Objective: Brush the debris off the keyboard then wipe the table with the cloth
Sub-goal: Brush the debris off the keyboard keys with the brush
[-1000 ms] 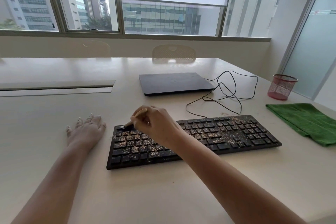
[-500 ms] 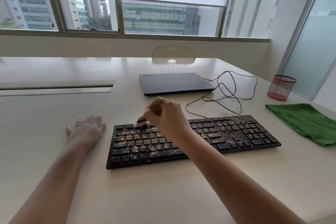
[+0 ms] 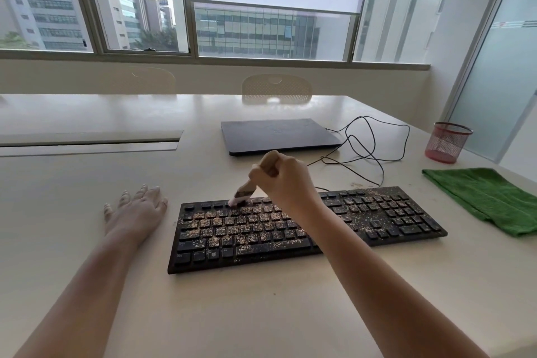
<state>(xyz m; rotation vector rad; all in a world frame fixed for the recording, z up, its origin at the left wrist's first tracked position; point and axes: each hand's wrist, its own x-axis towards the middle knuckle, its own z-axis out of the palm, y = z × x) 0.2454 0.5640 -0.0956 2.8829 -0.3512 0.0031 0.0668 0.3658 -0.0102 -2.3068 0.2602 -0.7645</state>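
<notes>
Table (image 3: 261, 314): 1 keyboard (image 3: 377, 212), 1 cloth (image 3: 488, 197)

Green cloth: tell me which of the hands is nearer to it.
Right. The right hand grips the brush over the keyboard's top row, left of the green cloth. The left hand rests flat on the table beyond the keyboard's left end, farther away.

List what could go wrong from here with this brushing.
1. The right hand sweeps the small wooden-handled brush along the top row of the black crumb-covered keyboard; crumbs may fall between keys.
2. Debris flicked backward could reach the closed dark laptop.
3. The left hand rests on the table, not on the keyboard, which might slide.
</notes>
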